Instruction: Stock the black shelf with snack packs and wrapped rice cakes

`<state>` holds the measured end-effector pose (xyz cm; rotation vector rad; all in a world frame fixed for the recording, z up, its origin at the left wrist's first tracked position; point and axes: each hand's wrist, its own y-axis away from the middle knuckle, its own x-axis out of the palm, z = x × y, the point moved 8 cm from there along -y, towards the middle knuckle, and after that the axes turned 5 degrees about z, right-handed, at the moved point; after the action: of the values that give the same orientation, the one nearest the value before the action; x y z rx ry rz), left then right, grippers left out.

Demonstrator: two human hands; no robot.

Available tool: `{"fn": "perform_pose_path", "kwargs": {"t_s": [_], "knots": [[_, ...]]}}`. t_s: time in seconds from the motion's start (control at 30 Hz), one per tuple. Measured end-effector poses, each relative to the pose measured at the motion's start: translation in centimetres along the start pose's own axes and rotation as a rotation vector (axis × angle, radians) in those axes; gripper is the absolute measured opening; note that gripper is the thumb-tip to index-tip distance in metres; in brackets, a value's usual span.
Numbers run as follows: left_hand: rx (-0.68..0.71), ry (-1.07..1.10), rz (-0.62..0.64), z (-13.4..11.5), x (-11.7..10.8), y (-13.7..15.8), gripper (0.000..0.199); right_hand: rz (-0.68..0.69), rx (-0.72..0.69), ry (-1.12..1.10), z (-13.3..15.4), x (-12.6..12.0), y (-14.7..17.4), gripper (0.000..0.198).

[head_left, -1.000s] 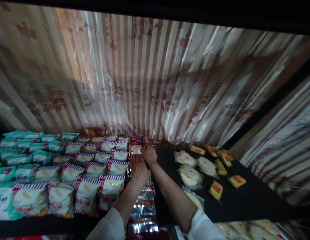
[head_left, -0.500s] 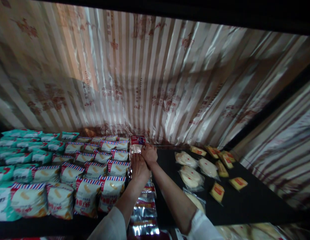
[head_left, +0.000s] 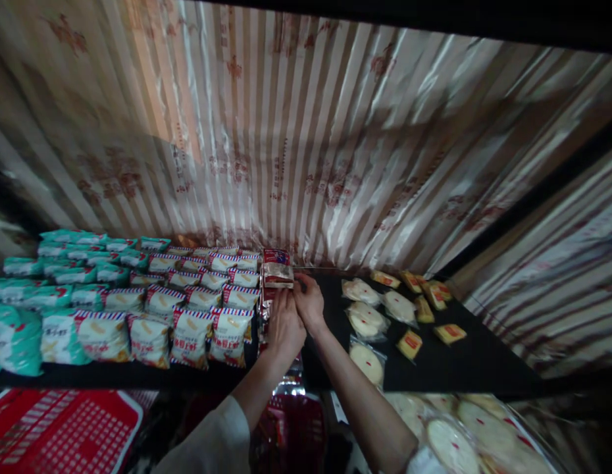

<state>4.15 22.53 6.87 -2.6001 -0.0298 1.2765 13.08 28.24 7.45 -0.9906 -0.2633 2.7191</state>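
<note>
A dark red snack packet (head_left: 278,268) with a printed front lies at the back of a narrow row of shiny packets on the black shelf. My left hand (head_left: 286,324) reaches to its near edge, fingers stretched out over the row and covering part of it. At the packet's near right corner, my right hand (head_left: 310,304) has its fingers bent in and appears to pinch the edge. Both hands are close together, wrists nearly side by side. Silvery packets (head_left: 290,383) of the same row show below my left wrist.
White bags with striped tops (head_left: 191,337) and green bags (head_left: 64,339) stand in rows at left. Flat round packs (head_left: 368,320) and small yellow packs (head_left: 409,343) lie at right. A red basket (head_left: 83,428) is below the shelf; a striped sheet (head_left: 306,131) hangs behind.
The view has shifted, showing the red basket and more of the lower packs. My right hand has slid off the packet's face to its right corner; more of the packet shows.
</note>
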Motion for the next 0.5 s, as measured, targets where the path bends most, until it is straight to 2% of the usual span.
{"fn": "perform_pose_path", "kwargs": {"t_s": [0.13, 0.3, 0.4, 0.5], "knots": [[0.019, 0.138, 0.027, -0.9, 0.1, 5.9, 0.049, -0.027, 0.028, -0.195, -0.5, -1.5, 5.9, 0.032], [0.038, 0.278, 0.096, -0.4, 1.4, 15.2, 0.045, -0.023, 0.003, -0.364, -0.8, -2.2, 15.5, 0.028], [0.035, 0.322, 0.199, 0.9, 3.0, 20.0, 0.042, 0.03, -0.033, -0.34, -1.4, -1.6, 20.9, 0.025], [-0.022, 0.324, 0.296, 3.2, 4.7, 23.2, 0.041, 0.175, -0.017, -0.213, -2.9, 0.6, 24.8, 0.027]]}}
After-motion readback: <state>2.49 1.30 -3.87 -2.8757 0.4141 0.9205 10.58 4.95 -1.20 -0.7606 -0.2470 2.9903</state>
